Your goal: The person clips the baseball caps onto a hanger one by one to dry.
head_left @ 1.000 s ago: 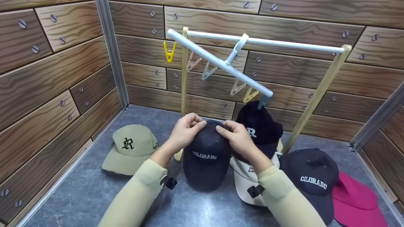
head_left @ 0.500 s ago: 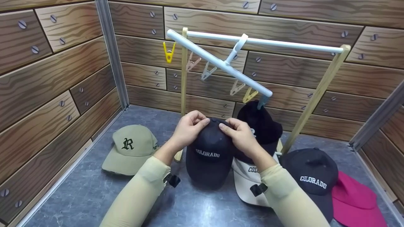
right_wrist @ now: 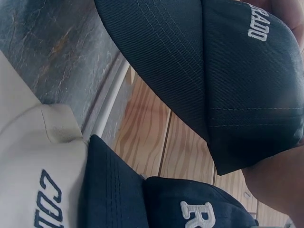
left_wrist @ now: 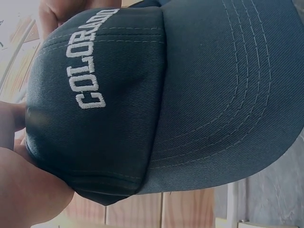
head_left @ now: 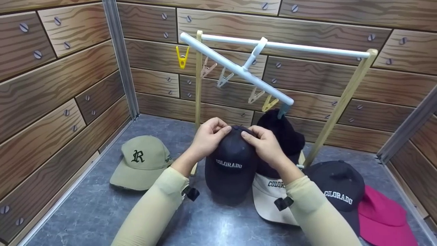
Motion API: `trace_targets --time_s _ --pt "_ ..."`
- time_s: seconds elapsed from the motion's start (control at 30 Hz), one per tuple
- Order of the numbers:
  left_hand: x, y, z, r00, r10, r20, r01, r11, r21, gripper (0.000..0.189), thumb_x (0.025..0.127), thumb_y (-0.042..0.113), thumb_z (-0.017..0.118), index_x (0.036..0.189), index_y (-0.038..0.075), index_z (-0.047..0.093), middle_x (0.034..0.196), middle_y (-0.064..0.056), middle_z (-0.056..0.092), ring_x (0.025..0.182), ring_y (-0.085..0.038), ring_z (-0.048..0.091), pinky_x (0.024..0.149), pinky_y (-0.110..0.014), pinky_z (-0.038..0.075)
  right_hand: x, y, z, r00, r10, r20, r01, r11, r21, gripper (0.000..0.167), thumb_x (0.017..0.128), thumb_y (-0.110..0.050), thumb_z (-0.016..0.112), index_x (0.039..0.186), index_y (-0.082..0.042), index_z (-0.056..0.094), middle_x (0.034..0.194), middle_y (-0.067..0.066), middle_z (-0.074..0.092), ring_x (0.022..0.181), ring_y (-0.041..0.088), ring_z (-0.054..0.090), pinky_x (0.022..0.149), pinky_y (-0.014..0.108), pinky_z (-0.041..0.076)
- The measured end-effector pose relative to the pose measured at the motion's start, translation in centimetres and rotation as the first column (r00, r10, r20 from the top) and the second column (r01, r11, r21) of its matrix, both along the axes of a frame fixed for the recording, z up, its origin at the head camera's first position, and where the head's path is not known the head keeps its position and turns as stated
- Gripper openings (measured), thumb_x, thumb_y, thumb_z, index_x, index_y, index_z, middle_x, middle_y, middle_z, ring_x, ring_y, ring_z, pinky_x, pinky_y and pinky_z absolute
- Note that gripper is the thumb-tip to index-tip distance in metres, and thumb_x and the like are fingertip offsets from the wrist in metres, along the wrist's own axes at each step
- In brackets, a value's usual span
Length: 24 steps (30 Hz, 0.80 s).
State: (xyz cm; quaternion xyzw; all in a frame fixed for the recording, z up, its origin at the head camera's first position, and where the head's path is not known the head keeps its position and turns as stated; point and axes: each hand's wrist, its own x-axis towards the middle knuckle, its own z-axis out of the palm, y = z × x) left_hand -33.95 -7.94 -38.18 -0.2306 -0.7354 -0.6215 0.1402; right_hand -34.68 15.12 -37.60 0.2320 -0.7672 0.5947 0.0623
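While in L fingers [head_left: 224,132] & R fingers [head_left: 250,138], domed dk twill cap [head_left: 231,174].

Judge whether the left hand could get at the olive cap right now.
Probably yes, once it lets go: the left hand grips the navy cap, while the olive cap sits off to the left with nothing lying on it.

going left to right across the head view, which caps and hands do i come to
olive cap with an R → left hand → held dark COLORADO cap → right hand → second dark COLORADO cap → magenta cap
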Motion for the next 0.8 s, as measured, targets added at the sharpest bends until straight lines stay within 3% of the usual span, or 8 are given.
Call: trace_targets --time_s 0.4,0.8 --pt "-0.6 1.4 0.6 1.000 -0.002 -0.011 0.002 1.000 0.002 0.013 0.109 0.013 0.073 0.103 0.002 0.070 0.080 -0.001 0.076 0.070 -0.009 0.064 0.069 -0.025 0.050 -0.2 1.3 0.4 0.999 -0.033 -0.019 0.033 0.999 0.012 0.023 0.108 -0.017 0.075 0.099 0.004 0.074 0.082 0.001 0.069 0.074 0.012 0.064 0.068 0.024 0.052" --pt "-0.9 2.3 0.8 1.000 -0.024 0.010 0.024 1.000 0.014 0.014 0.109 0.016 0.073 0.103 0.004 0.070 0.083 0.000 0.077 0.073 -0.010 0.065 0.070 -0.025 0.051 -0.4 2.1 0.5 0.998 -0.056 -0.035 0.057 0.998 0.015 0.022 0.107 -0.016 0.075 0.098 0.004 0.074 0.083 0.001 0.069 0.075 0.012 0.063 0.070 0.024 0.052"
